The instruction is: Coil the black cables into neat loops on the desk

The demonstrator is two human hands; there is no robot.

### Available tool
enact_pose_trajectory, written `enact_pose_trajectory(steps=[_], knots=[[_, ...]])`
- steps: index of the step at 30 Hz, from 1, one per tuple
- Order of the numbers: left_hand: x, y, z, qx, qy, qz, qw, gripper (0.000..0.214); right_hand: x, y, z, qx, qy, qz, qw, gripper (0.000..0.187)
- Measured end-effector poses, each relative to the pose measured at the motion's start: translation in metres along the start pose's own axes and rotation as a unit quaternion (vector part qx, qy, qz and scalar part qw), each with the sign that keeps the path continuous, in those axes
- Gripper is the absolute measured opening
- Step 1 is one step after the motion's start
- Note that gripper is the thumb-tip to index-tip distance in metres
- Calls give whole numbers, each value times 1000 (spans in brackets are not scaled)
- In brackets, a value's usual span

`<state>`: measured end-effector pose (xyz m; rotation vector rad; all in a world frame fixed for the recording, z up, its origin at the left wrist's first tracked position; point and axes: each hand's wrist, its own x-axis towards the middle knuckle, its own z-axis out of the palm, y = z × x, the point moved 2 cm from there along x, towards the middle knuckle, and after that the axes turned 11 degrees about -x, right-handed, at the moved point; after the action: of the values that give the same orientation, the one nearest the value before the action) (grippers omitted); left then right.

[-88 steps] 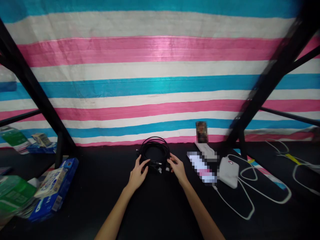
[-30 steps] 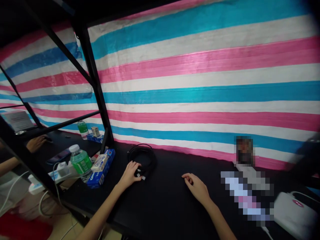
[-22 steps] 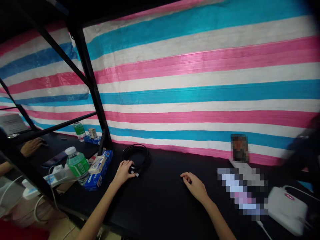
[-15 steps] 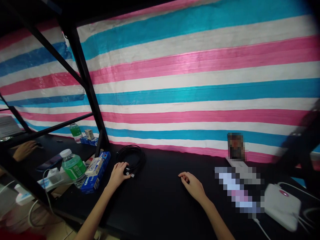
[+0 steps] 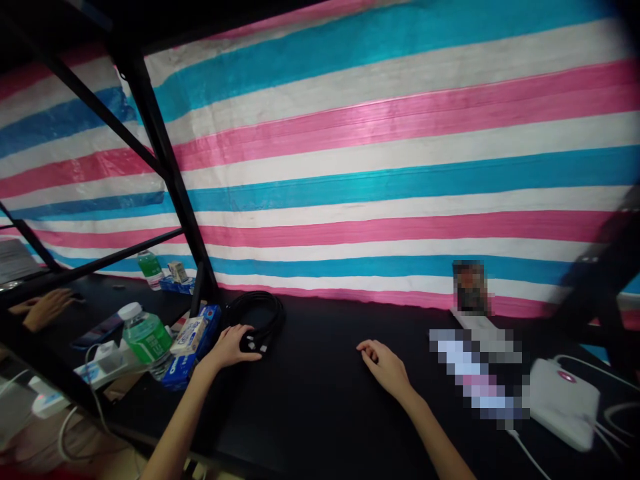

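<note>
A coil of black cable (image 5: pixel 256 312) lies on the black table (image 5: pixel 320 407) near the striped wall. My left hand (image 5: pixel 229 345) rests on the coil's near edge, fingers curled around the bundled plug ends. My right hand (image 5: pixel 384 365) lies on the bare table to the right, apart from the coil, fingers loosely curled, nothing visible in it.
At left a blue biscuit box (image 5: pixel 193 343) and a green bottle (image 5: pixel 147 339) stand by a black frame post (image 5: pixel 165 173). A white device with white cables (image 5: pixel 565 400) sits at right. Another person's hand (image 5: pixel 45 308) rests on the neighbouring table, far left.
The coil has gone left across the table with my left hand, ending close to the biscuit box. My right hand let go of it and stays on the table.
</note>
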<state>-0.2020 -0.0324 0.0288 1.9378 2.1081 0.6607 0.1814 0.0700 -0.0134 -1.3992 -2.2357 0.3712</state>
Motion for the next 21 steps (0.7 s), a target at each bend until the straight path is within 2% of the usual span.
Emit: enact_pose_trajectory(steps=[4, 9, 13, 18, 21], knots=[[0, 15, -11, -15, -2, 11, 1000, 62, 1, 0, 0, -9, -4, 4, 1000, 19], [4, 44, -8, -2, 65, 20, 998, 40, -3, -11, -4, -33, 10, -33, 999, 21], [10, 46, 1, 21, 107, -16, 994, 39, -6, -28, 1, -38, -2, -77, 996, 21], [19, 48, 18, 27, 87, -39, 995, 43, -1, -40, 11, -51, -4, -77, 996, 20], [22, 49, 22, 23, 86, -56, 994, 35, 1, -39, 13, -49, -4, -77, 996, 20]])
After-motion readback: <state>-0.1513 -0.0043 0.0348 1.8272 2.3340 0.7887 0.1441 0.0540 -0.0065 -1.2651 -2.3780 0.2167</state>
